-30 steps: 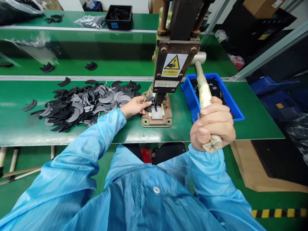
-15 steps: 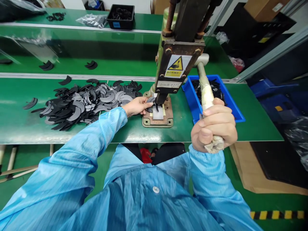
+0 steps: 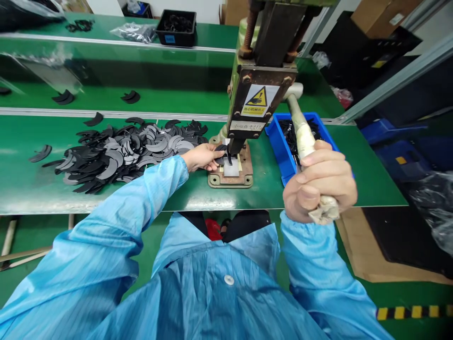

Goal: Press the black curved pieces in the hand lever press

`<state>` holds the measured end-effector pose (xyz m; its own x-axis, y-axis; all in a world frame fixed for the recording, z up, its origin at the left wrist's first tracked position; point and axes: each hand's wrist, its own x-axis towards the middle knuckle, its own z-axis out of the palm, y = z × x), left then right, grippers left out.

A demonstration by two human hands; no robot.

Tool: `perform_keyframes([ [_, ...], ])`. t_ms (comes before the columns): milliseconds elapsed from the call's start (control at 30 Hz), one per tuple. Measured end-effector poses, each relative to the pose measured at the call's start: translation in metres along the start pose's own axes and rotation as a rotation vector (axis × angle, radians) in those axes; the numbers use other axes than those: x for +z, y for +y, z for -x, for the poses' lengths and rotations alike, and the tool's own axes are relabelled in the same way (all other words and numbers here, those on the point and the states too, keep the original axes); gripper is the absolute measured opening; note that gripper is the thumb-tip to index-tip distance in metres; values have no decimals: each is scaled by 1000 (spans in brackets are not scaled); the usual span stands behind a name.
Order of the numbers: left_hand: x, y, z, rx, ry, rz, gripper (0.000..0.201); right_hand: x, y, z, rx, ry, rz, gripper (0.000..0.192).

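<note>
My left hand [image 3: 203, 157] pinches a dark curved piece [image 3: 220, 152] at the base of the hand press [image 3: 264, 75], close beside the ram [image 3: 237, 145]. The piece's far end is partly hidden by the ram. Under it a light pad [image 3: 231, 169] lies on the press's metal base plate [image 3: 244, 180]. My right hand [image 3: 320, 184] is wrapped round the press's lever [image 3: 300, 125], whose lower end is covered in pale tape. Left of the press, a pile of black and grey curved pieces [image 3: 116, 158] spreads over the green table.
A blue bin [image 3: 283, 160] with black parts stands right of the press, behind the lever. Loose curved pieces [image 3: 63, 97] lie on the green surface behind. A black bin [image 3: 176, 40] and a clear plastic bag [image 3: 136, 32] sit on the far shelf.
My right hand has shifted slightly right, with the lever's lower end. My left hand still holds the curved piece at the press, its fingers slightly changed. The view has shifted a little.
</note>
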<state>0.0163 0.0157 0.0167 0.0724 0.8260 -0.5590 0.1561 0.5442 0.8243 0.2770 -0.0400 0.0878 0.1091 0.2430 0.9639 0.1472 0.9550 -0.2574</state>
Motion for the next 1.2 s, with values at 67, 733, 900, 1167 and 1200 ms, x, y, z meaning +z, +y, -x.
perform_keyframes([
  [67,2,-3,0,13,11,16,23,6,3,-24,-8,45,-75,36],
  [733,26,-41,98,399,-81,159,49,-2,1,83,659,-411,19,32],
  [900,45,-49,130,431,-91,172,53,19,-20,111,785,-499,-58,31],
  [1167,48,-45,147,396,-108,150,47,23,-34,119,765,-399,-54,23],
  [1200,48,-44,147,387,-124,146,47,22,-35,119,758,-392,-49,23],
])
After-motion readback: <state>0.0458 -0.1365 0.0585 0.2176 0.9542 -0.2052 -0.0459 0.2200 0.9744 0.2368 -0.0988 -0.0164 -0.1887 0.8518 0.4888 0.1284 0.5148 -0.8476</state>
